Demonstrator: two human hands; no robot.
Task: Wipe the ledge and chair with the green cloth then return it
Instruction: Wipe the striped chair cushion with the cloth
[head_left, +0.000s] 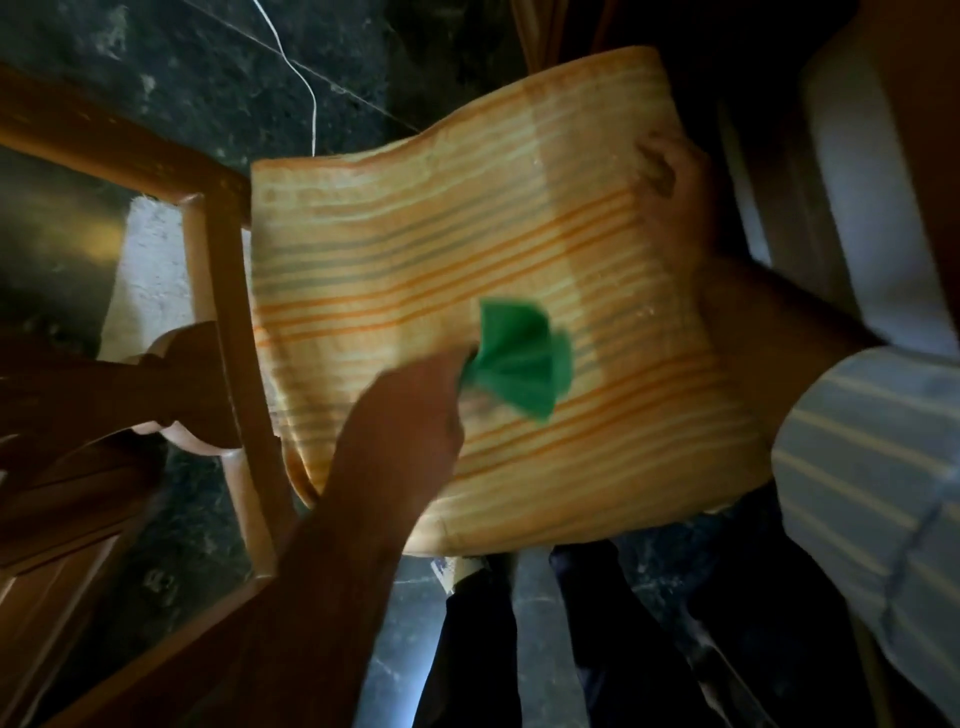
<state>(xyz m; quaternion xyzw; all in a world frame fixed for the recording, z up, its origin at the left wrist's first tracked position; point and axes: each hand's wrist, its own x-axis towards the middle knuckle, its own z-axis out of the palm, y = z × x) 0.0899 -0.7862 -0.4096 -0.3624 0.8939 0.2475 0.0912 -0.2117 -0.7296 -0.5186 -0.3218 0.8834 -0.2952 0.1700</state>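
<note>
The chair's striped orange and cream seat cushion fills the middle of the head view, tilted up. My left hand grips the bunched green cloth, which fans out against the cushion's lower middle. My right hand clasps the cushion's right edge, fingers curled over it. The chair's wooden frame runs along the cushion's left side. The ledge is not visible.
A dark marble floor lies below, with a thin white cord trailing across it. Carved brown woodwork stands at the left. A pale upholstered piece sits at the right. My dark trouser legs are beneath the cushion.
</note>
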